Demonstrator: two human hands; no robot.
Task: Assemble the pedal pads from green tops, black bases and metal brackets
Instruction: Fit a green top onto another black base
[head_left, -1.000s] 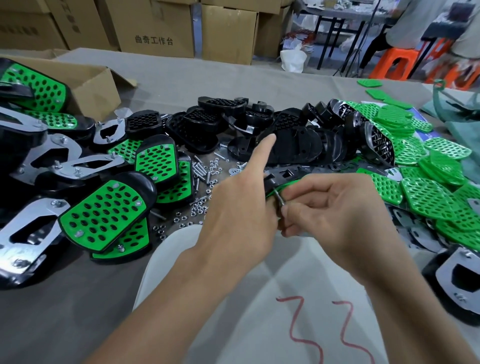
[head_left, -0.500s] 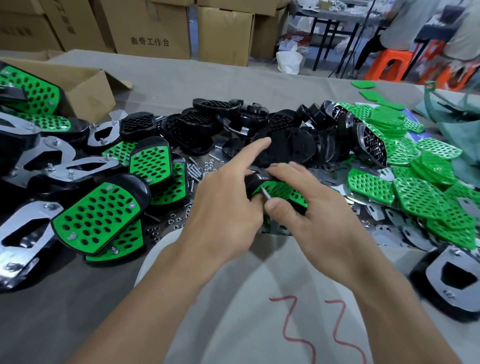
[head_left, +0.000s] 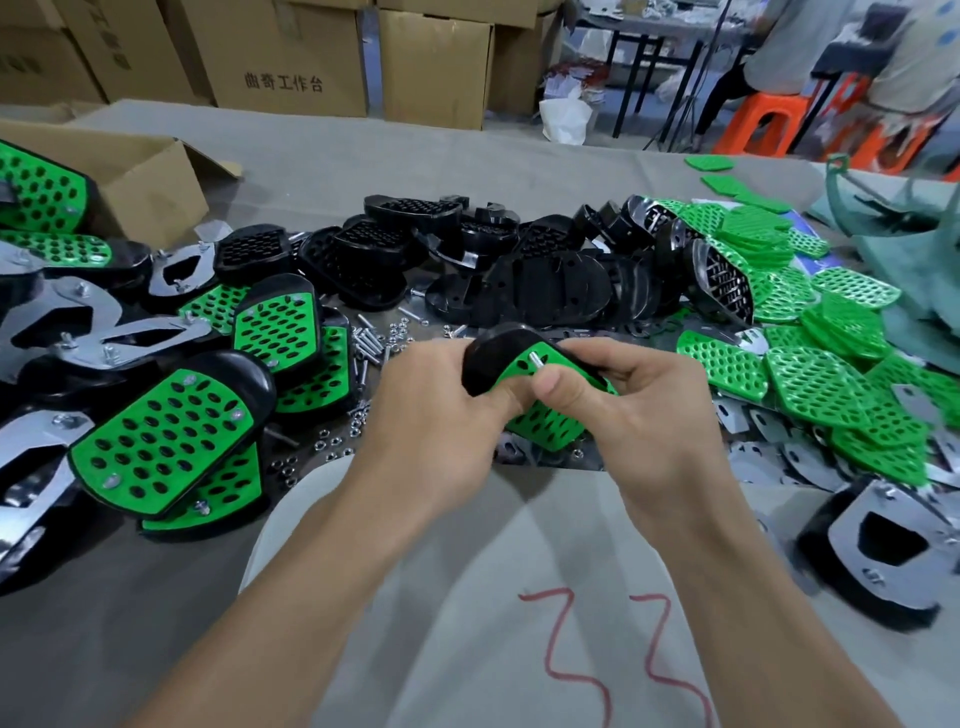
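Pedal pad (head_left: 519, 370): held just above the near table edge, centre of view, between both hands. Left hand (head_left: 441, 415) is curled around the black base (head_left: 488, 358) at its rounded end. Right hand (head_left: 644, 410) is wrapped over the far edge, thumb pressed on the green top (head_left: 545, 426) beside a bolt (head_left: 535, 359) that stands part-way out of a hole.

Step judged: top being fastened to base, bolt not yet seated. No metal bracket can be seen on this pad. The next move likely calls for the bolt to be pushed home squarely, then a bracket and nut fitted underneath. Loose nuts (head_left: 358, 415) lie near.

Writing: "曲奇工作台" is printed on a cardboard box (head_left: 291, 57). Red marks (head_left: 613, 649) resembling "33" are scrawled on pale fabric below.
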